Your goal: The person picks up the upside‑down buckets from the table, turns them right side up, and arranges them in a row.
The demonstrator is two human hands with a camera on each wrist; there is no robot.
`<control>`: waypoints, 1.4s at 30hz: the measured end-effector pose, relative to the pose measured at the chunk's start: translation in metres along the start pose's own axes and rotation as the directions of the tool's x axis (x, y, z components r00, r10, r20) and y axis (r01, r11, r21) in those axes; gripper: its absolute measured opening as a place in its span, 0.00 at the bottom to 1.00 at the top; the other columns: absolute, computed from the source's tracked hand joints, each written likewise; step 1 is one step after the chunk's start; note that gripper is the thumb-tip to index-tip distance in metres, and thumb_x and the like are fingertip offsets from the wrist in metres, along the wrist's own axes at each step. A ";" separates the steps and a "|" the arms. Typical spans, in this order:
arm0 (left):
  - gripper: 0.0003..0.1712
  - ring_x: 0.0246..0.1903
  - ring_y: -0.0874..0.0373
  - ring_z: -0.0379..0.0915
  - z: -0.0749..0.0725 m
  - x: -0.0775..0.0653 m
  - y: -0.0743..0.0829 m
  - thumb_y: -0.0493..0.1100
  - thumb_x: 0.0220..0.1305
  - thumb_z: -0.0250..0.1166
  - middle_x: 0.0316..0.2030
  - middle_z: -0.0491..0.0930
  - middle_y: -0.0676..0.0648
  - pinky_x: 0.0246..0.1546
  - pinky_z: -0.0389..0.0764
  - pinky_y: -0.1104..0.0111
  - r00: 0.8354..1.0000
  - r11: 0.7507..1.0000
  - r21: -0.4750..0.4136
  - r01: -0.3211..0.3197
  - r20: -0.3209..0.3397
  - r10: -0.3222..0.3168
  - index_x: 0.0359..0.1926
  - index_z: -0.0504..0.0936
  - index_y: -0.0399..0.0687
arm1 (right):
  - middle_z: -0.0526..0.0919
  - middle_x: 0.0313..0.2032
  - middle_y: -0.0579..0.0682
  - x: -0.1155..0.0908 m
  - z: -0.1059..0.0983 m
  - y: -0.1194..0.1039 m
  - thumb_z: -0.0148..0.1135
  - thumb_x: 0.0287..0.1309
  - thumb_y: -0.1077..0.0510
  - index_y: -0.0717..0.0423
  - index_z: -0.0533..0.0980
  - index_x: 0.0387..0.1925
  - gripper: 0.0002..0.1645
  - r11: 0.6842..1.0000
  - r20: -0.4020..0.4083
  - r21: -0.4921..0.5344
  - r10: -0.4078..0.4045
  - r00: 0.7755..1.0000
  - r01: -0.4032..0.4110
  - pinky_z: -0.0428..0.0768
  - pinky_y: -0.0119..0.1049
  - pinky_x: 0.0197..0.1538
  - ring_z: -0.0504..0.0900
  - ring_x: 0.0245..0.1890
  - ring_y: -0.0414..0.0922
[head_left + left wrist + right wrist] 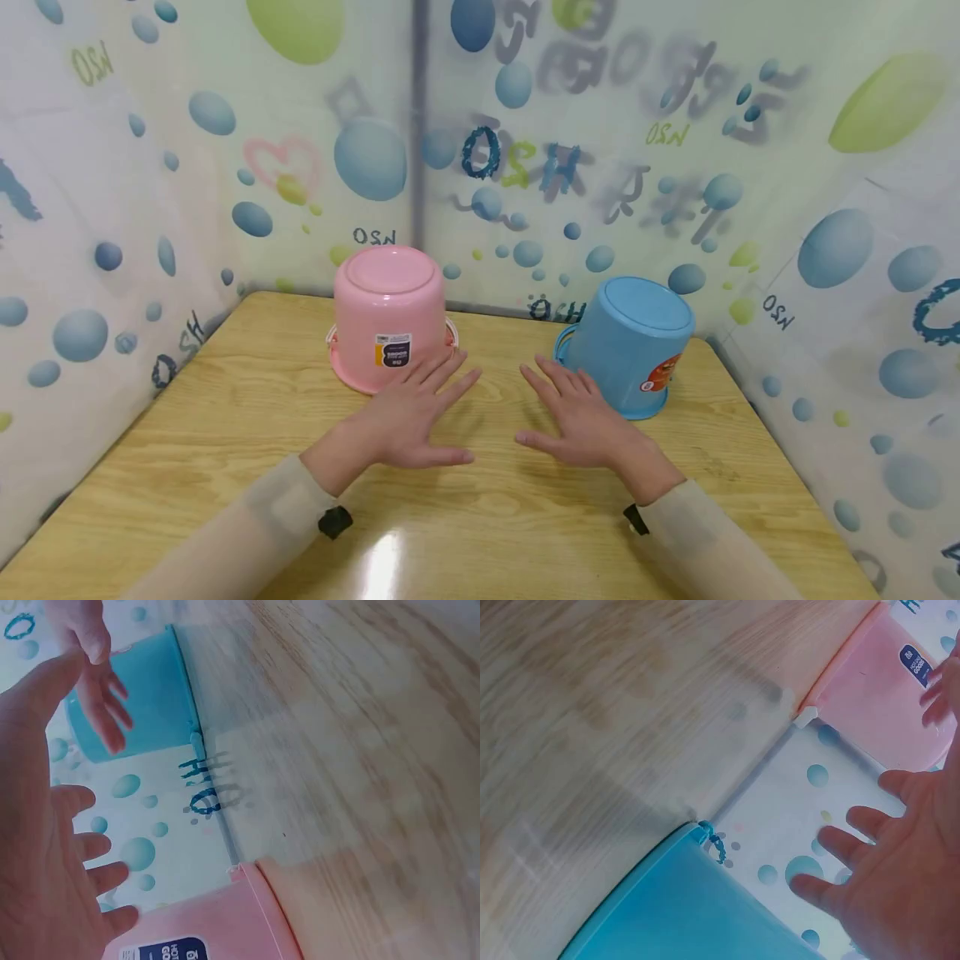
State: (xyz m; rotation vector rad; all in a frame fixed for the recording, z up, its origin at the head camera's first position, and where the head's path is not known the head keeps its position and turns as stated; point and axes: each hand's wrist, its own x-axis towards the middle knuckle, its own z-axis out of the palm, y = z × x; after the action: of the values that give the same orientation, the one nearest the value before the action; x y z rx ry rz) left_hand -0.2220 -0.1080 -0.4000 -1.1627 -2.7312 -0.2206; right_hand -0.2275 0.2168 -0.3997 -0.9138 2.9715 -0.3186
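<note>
pink bucket (390, 308) is upside down, rim on the surface (487, 533), back left of ctr, label twd the person, its handle (452, 332) showing by the rim. left hand (412, 412) is just in front: fingers straight & spread, nothing held. fingertips overlap the bucket in the head view; can't tell if touching. risk: a fwd shove w/ flat fingers would prob slide it back vs the wall sheet (495, 283), since smooth plastic on a smooth top gives little bite. inverted, it also offers no edge up high, so a one-hand lift could slip; the handle, if loose, might swing or catch a finger.

gap btwn the hands is bare surface; if both sweep inward, main danger is hands bumping, imo.

right hand (585, 417) is wide too, fingers straight & apart, no hold on anything. it's near blue bucket (630, 350), which is upside down, back right, w/ its own handle (562, 342) on the side facing pink. contact there unclear as well. it leans in the head view, maybe just the lens. risk: off-ctr push low down could spin it or send it twd the right side; a high push may tip it.
</note>
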 end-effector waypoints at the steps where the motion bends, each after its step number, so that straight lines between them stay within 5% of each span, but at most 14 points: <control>1: 0.62 0.87 0.39 0.49 -0.001 -0.002 -0.001 0.80 0.69 0.62 0.89 0.50 0.38 0.84 0.59 0.38 1.000 1.000 -0.019 0.001 -0.011 -0.001 0.90 0.53 0.54 | 0.51 0.89 0.59 0.001 0.000 0.000 0.60 0.75 0.26 0.45 0.50 0.90 0.57 1.000 -0.004 0.005 -0.003 1.000 0.003 0.57 0.74 0.82 0.57 0.86 0.65; 9: 0.55 0.73 0.40 0.77 -0.016 -0.033 -0.018 0.63 0.73 0.73 0.84 0.63 0.39 0.67 0.84 0.44 0.986 0.988 -0.153 -0.006 -0.167 -0.019 0.88 0.58 0.46 | 0.62 0.84 0.62 0.017 -0.003 0.001 0.61 0.78 0.32 0.51 0.53 0.89 0.53 0.985 0.048 0.167 0.034 0.998 -0.041 0.74 0.65 0.77 0.70 0.80 0.64; 12: 0.52 0.53 0.45 0.89 -0.024 -0.050 -0.032 0.58 0.74 0.73 0.81 0.67 0.38 0.56 0.89 0.45 0.978 0.984 -0.173 0.044 -0.193 -0.078 0.87 0.59 0.47 | 0.61 0.84 0.61 0.028 -0.005 0.002 0.60 0.79 0.32 0.49 0.52 0.89 0.52 0.973 0.096 0.215 0.066 0.993 -0.085 0.71 0.65 0.79 0.67 0.82 0.63; 16: 0.51 0.39 0.50 0.90 -0.030 -0.071 -0.056 0.53 0.74 0.73 0.78 0.69 0.36 0.42 0.90 0.48 0.969 0.971 -0.195 0.137 -0.179 -0.173 0.87 0.57 0.52 | 0.59 0.86 0.59 0.046 -0.009 0.004 0.58 0.79 0.31 0.44 0.50 0.90 0.52 0.961 0.138 0.247 0.090 0.986 -0.122 0.69 0.65 0.81 0.64 0.84 0.62; 23: 0.54 0.57 0.38 0.86 -0.033 -0.094 -0.103 0.51 0.76 0.72 0.73 0.73 0.30 0.48 0.91 0.46 0.955 0.930 -0.282 0.237 -0.105 -0.276 0.90 0.50 0.51 | 0.56 0.87 0.55 0.074 -0.008 0.005 0.58 0.79 0.30 0.45 0.49 0.90 0.53 0.935 0.156 0.328 0.091 0.984 -0.138 0.69 0.63 0.81 0.66 0.83 0.59; 32: 0.64 0.71 0.19 0.68 -0.032 -0.091 -0.157 0.66 0.75 0.69 0.81 0.55 0.20 0.67 0.75 0.28 0.891 0.810 -0.373 0.452 0.165 -0.422 0.88 0.44 0.34 | 0.59 0.86 0.56 0.121 0.003 -0.008 0.63 0.77 0.33 0.50 0.51 0.90 0.55 0.920 0.152 0.362 0.102 0.983 -0.151 0.66 0.59 0.84 0.64 0.84 0.58; 36: 0.70 0.77 0.17 0.56 -0.022 -0.087 -0.171 0.71 0.69 0.72 0.81 0.54 0.19 0.74 0.64 0.25 0.861 0.791 -0.342 0.508 0.228 -0.454 0.89 0.43 0.36 | 0.58 0.87 0.59 0.138 0.014 -0.012 0.68 0.73 0.32 0.49 0.49 0.90 0.60 0.919 0.183 0.359 0.105 0.977 -0.166 0.61 0.58 0.87 0.57 0.88 0.57; 42: 0.76 0.81 0.17 0.47 -0.007 -0.075 -0.182 0.72 0.62 0.77 0.83 0.50 0.20 0.77 0.56 0.25 0.853 0.786 -0.336 0.518 0.263 -0.450 0.89 0.41 0.38 | 0.53 0.89 0.55 0.155 0.026 -0.018 0.75 0.65 0.32 0.44 0.47 0.91 0.67 0.897 0.204 0.390 0.135 0.970 -0.207 0.54 0.61 0.88 0.47 0.90 0.57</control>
State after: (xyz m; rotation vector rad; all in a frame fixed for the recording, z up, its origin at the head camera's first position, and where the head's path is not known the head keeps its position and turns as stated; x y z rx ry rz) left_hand -0.3020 -0.2869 -0.4217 -0.5164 -3.1945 -0.8117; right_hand -0.3440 0.1106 -0.4150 -0.5913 2.6459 -0.7754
